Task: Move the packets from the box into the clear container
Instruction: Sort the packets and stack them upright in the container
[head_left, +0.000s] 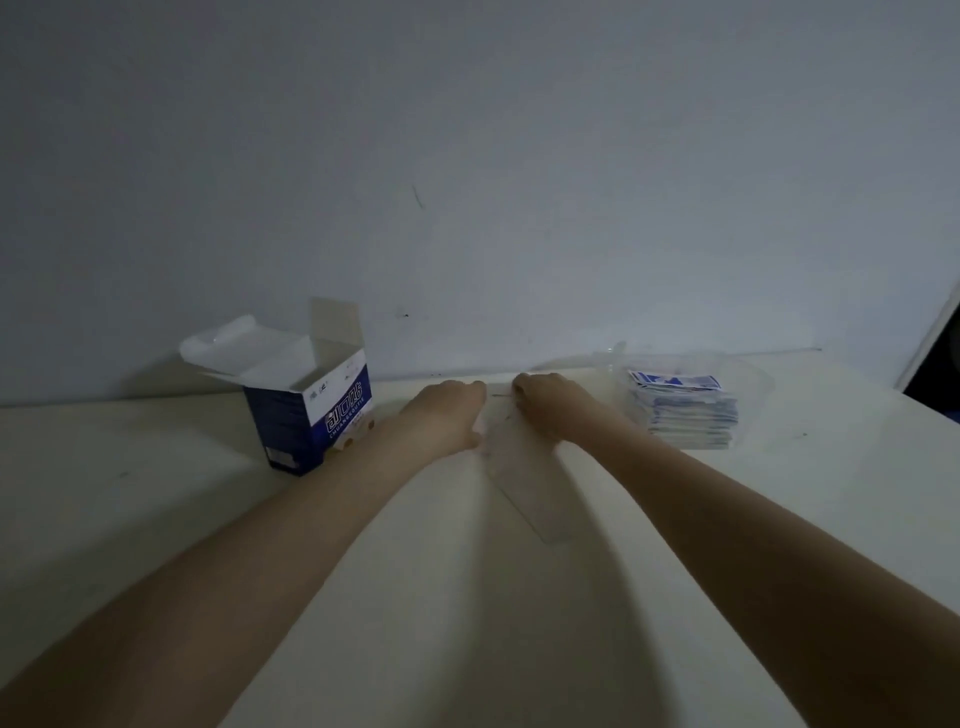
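Blue-and-white packets (684, 413) sit stacked in the clear container (756, 387) at right of centre, close to the wall (467, 156). Blue-and-white cardboard box (311, 415) stands upright left of centre, top flaps open, white inner liner showing (can't see whether any packets remain inside). Between them, both hands are at the far edge of the white table (130, 519): left hand (449, 410) and right hand (540, 400) knuckles-up, fingers curled away from camera, close together but not touching. A clear flat plastic piece (524, 483), possibly the lid, lies on the table between the wrists, running toward the camera. Can't tell whether either hand pinches it or anything else.
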